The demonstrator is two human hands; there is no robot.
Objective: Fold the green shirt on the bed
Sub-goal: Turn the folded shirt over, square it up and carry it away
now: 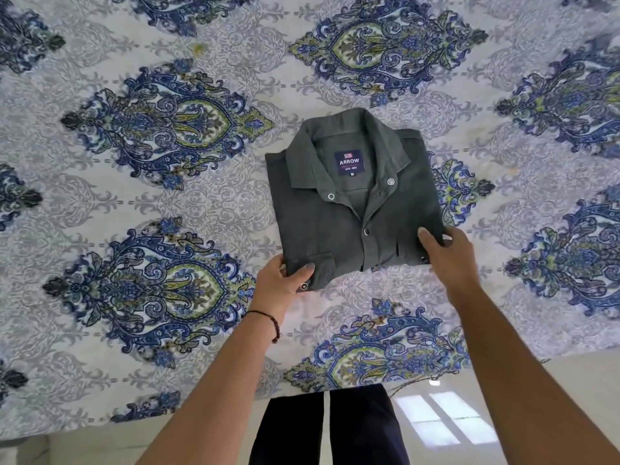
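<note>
- Green shirt (352, 209): dark green, folded into a compact rectangle, front side up, collar at the far end. It lies flat on the bed, slightly right of the scene's centre and turned a little clockwise.
- Collar and label: collar spread open; inside the neck a navy label (351, 161) reads "ARROW" with a size mark "M" beneath it.
- Fastenings: metal snap buttons (391, 181) on either side of the open neck, further snaps down the placket and at the near corners.
- Pocket: a flapped chest pocket (310, 261) at the near left corner of the fold.
- Left hand (281, 281): grips the near left corner of the shirt, thumb on top of the pocket area, the other fingers tucked under the edge. A dark beaded bracelet (270, 322) circles the wrist.
- Right hand (449, 253): holds the near right corner, thumb pressed on top of the cloth, fingers curled round the right edge.
- Bed (167, 203): covered by a pale sheet printed with large blue and green paisley medallions; it fills most of the view.
- Person's legs (328, 427): dark trousers at the near edge of the bed.
- Floor (469, 414): pale glossy tiles, near right, showing a window reflection.
</note>
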